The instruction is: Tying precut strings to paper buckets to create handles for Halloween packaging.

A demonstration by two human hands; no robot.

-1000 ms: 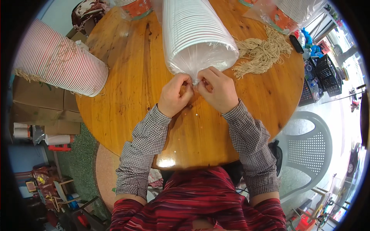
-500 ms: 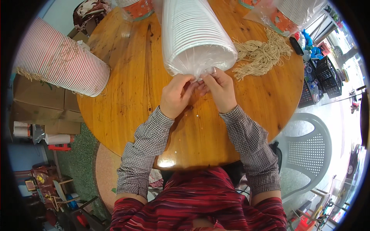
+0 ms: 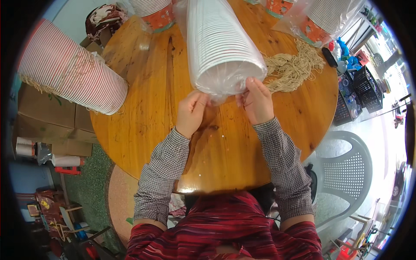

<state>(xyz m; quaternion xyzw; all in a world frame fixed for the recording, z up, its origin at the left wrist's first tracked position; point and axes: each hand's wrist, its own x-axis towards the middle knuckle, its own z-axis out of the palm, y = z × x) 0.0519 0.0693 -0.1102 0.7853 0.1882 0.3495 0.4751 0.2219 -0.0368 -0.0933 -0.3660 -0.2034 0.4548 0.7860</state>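
L grip (image 3: 189, 115) & R grip (image 3: 258, 103) moved apart, bagged cups (image 3: 223, 47) just fwd btwn.

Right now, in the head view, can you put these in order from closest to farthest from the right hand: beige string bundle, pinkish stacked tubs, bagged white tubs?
From the right hand:
1. Bagged white tubs: right up against it, ahead.
2. Beige string bundle: a bit farther, ahead and right.
3. Pinkish stacked tubs: far left.

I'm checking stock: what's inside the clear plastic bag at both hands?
A stack of nested white round tubs, rims showing; their walls are mostly covered by nesting.
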